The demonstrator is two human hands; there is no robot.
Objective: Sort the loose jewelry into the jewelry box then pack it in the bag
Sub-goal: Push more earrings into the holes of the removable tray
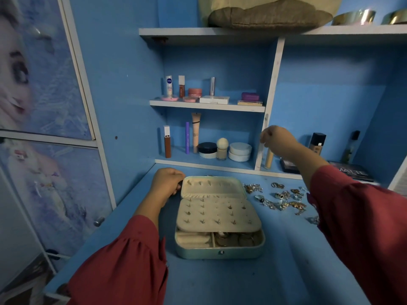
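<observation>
Jewelry box (pixel 220 219) is seen open on the blue desk (pixel 275 271), just right of the left hand (pixel 168 183), whose fingers are curled against the edge of the raised lid. By this hold the box should be kept steady while pieces are put in. The earring panel (pixel 217 214) is folded over the lower compartments. The loose jewelry (pixel 282 198) lies below the right hand (pixel 276 138), which is raised near the shelf divider; whether something is pinched in its closed fingers cannot be told. Probably one small piece should be taken at a time and pressed into a free hole.
</observation>
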